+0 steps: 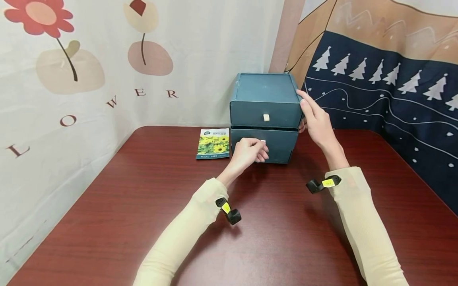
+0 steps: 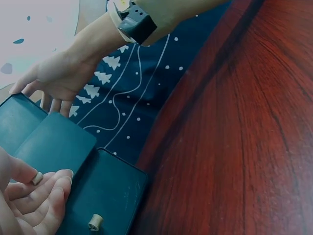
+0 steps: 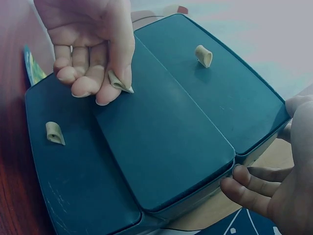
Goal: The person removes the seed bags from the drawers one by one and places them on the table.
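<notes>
A dark teal drawer box (image 1: 265, 86) stands at the back of the table. My left hand (image 1: 250, 150) is at its front and pinches the small pale pull tab (image 3: 117, 82) of the middle drawer (image 3: 161, 132) between thumb and fingers. That drawer front stands a little proud of the fronts above and below it. In the head view it covers the bottom drawer, whose front (image 3: 78, 166) shows in the right wrist view. My right hand (image 1: 316, 121) rests against the box's right side, with fingertips at the upper edge and others lower down the side.
A booklet with yellow flowers (image 1: 213, 145) lies just left of the box on the reddish-brown table (image 1: 161, 190). Behind hangs a pale curtain (image 1: 207, 47) with flower prints; a navy cloth with white trees (image 1: 386, 91) hangs at the right. The top drawer carries its own tab (image 1: 266, 117).
</notes>
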### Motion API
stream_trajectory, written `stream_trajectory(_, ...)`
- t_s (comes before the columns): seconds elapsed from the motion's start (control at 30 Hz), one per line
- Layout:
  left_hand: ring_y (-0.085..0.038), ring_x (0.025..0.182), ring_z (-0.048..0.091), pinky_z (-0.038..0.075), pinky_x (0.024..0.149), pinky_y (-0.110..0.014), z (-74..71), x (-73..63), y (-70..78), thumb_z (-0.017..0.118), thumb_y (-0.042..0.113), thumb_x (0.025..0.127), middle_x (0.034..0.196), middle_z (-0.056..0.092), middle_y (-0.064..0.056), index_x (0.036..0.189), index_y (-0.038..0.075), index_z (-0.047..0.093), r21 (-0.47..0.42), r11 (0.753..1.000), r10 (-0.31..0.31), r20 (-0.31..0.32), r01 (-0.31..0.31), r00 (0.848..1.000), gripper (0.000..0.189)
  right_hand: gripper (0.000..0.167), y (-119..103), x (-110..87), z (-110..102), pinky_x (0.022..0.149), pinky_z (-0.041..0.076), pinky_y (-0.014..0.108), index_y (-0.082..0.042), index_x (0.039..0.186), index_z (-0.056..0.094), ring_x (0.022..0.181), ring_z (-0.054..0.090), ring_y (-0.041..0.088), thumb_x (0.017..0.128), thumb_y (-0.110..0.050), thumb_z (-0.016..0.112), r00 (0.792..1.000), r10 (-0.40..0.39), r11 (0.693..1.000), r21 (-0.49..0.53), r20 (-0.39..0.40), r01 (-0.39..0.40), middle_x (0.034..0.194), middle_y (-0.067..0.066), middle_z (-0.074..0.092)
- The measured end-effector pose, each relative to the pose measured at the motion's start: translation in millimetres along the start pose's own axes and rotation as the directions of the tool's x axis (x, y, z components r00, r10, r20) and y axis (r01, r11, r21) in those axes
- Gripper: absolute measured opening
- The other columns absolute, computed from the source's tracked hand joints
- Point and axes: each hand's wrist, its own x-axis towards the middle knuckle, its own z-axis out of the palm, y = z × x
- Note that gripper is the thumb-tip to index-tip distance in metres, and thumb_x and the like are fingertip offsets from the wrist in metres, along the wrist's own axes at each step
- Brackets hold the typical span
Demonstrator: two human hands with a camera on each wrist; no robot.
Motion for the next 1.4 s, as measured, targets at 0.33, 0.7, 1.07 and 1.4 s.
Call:
stream_trajectory(0.33,-0.016,0.062,0.067,0.058,0.063,-0.028,0.2,-6.7,-0.9,0.057,0.021,0.104,0.073,0.071,-0.009,0.093,-0.002,0.073,0.040,0.999,0.019,0.007,-0.019,1.000,0.031,0.048,21,7.4,1,0.058,0.054,0.025,-0.032,0.153,0.044,0.059,0.059,0.028,0.108,-0.048,0.037,1.000,-0.015,1.000,-0.023,-0.016,0.014,0.079,0.020,0.059)
stream_trajectory(0.7,-0.016,0.061,0.067,0.058,0.063,-0.028,0.3,-13.1,-1.9,0.056,0.020,0.105,0.071,0.071,-0.007,0.093,-0.003,0.073,0.075,0.996,0.053,0.018,-0.054,0.998,0.031,0.048,20,7.8,1,0.057,0.054,0.026,-0.030,0.154,0.043,0.055,0.059,0.030,0.109,-0.044,0.038,1.000,0.000,1.000,-0.012,-0.006,0.000,0.070,0.023,0.058)
stream_trajectory(1.07,-0.017,0.063,0.068,0.059,0.065,-0.028,0.0,-18.4,-1.8,0.056,0.022,0.105,0.073,0.071,-0.007,0.093,-0.003,0.073,0.083,0.995,0.052,0.040,-0.055,0.998,0.032,0.048,21,8.2,1,0.057,0.053,0.026,-0.030,0.155,0.042,0.056,0.060,0.033,0.109,-0.044,0.036,1.000,0.009,0.999,-0.031,-0.008,-0.009,0.076,0.027,0.060)
stream_trajectory(1.4,-0.016,0.063,0.068,0.058,0.065,-0.028,0.1,-24.3,0.4,0.055,0.021,0.106,0.073,0.071,-0.008,0.095,-0.005,0.073,0.100,0.993,0.051,0.049,-0.056,0.998,0.033,0.048,21,8.2,1,0.055,0.054,0.026,-0.026,0.155,0.042,0.053,0.058,0.024,0.110,-0.041,0.037,1.000,0.013,1.000,-0.014,-0.005,-0.014,0.075,0.026,0.058)
